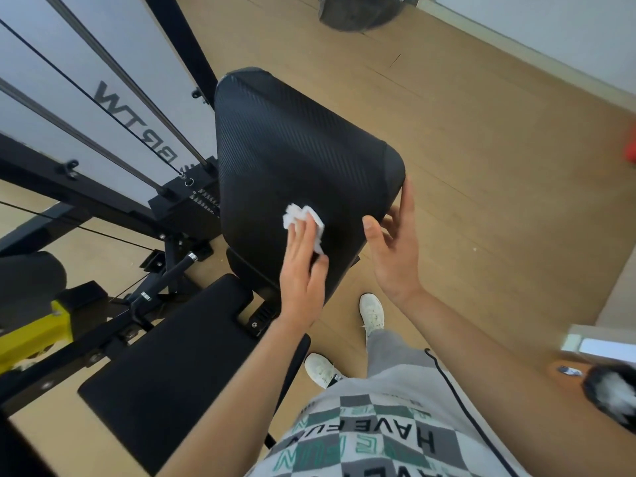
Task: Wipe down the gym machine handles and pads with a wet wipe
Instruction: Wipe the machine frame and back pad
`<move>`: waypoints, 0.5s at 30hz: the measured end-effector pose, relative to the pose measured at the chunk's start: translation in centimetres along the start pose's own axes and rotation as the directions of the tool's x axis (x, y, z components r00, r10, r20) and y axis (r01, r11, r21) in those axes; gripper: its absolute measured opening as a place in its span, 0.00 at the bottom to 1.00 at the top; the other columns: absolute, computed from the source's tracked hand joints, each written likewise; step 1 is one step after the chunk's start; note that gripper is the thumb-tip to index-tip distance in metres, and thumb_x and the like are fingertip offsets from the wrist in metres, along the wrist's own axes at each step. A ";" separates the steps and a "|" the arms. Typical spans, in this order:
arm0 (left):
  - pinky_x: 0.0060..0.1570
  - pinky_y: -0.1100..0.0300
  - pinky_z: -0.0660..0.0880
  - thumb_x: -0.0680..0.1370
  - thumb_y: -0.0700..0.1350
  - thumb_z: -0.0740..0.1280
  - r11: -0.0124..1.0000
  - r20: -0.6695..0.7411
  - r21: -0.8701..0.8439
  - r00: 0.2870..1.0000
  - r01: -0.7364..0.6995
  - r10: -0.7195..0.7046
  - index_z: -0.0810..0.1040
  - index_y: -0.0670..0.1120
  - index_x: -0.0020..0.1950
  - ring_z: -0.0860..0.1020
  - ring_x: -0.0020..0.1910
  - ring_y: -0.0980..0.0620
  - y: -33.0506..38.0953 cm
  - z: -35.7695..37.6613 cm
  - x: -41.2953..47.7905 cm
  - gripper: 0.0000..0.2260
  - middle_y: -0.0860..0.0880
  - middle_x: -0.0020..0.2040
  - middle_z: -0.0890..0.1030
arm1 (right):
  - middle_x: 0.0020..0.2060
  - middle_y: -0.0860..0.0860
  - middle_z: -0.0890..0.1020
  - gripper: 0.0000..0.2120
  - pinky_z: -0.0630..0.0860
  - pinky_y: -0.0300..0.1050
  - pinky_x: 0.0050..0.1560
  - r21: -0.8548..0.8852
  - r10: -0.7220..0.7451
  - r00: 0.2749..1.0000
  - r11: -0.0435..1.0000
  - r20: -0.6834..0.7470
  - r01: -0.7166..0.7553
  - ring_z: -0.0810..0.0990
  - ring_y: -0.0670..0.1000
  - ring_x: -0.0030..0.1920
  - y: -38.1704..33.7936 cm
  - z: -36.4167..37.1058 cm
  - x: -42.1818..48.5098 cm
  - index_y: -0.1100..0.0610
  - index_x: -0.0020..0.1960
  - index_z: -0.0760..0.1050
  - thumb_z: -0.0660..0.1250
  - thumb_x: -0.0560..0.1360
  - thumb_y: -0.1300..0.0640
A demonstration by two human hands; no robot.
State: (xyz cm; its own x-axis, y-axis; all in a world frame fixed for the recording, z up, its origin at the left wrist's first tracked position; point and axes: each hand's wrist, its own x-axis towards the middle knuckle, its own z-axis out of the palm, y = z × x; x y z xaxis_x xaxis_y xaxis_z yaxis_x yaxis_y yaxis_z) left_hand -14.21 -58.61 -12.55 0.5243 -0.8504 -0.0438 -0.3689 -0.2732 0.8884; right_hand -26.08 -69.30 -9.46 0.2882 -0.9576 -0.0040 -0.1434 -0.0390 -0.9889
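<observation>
The wet wipe (304, 220) sits bunched on the back pad (292, 142), near its lower end. The left hand (303, 273) presses it flat, fingers straight and together on top of it, not curled round it. The right hand (395, 249) is at the back pad's right edge with fingers apart and relaxed, clamping nothing; whether it touches the rim is hard to tell. The back pad's long axis runs from the hands up and away, so most of its face lies beyond the wipe. The left hand is the nearer one and probably the one to push outward along that axis.
</observation>
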 end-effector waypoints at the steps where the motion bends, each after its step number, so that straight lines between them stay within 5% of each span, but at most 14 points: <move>1: 0.81 0.57 0.50 0.82 0.43 0.58 1.000 0.017 0.007 1.000 0.009 -0.009 0.55 0.52 0.82 0.49 0.82 0.59 -0.4 0.2 -0.7 0.28 0.56 0.82 0.55 | 0.73 0.51 0.72 0.38 0.79 0.38 0.57 -0.003 -0.004 1.000 1.000 -0.001 0.004 0.79 0.48 0.64 0.0 0.0 0.0 0.52 0.84 0.49 0.67 0.82 0.52; 5: 0.81 0.47 0.55 0.80 0.49 0.61 0.977 -0.015 -0.144 0.987 0.156 -0.160 0.56 0.56 0.82 0.54 0.82 0.56 -1.6 -1.7 0.7 0.31 0.53 0.83 0.56 | 0.74 0.52 0.72 0.38 0.79 0.39 0.58 -0.003 -0.015 1.000 1.000 0.009 0.015 0.79 0.50 0.64 0.1 -0.1 0.0 0.50 0.84 0.49 0.67 0.82 0.52; 9: 0.80 0.48 0.59 0.79 0.52 0.62 0.943 -0.102 -0.248 0.963 0.220 -0.251 0.56 0.51 0.84 0.60 0.79 0.55 -0.3 -5.6 6.1 0.33 0.50 0.83 0.58 | 0.73 0.52 0.73 0.39 0.79 0.38 0.58 -0.020 -0.017 1.000 1.000 -0.007 0.017 0.80 0.50 0.62 -0.1 0.0 0.0 0.50 0.84 0.49 0.67 0.81 0.49; 15: 0.82 0.47 0.53 0.79 0.52 0.61 0.961 -0.202 -0.238 0.960 0.143 -0.193 0.55 0.52 0.84 0.53 0.83 0.50 2.6 -7.1 10.9 0.33 0.49 0.84 0.53 | 0.68 0.33 0.72 0.37 0.80 0.37 0.57 -0.021 0.022 1.000 1.000 -0.004 -0.022 0.80 0.44 0.61 -0.2 0.0 0.0 0.50 0.84 0.49 0.67 0.82 0.54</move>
State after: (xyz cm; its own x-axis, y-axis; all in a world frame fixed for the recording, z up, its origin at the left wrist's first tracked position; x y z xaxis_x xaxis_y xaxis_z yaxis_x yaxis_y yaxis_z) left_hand -4.02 -65.47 -7.48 0.7297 -0.6730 -0.1209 -0.0971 -0.2769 0.9560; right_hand -26.04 -69.25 -9.29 0.2809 -0.9594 -0.0255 -0.1692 -0.0233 -0.9853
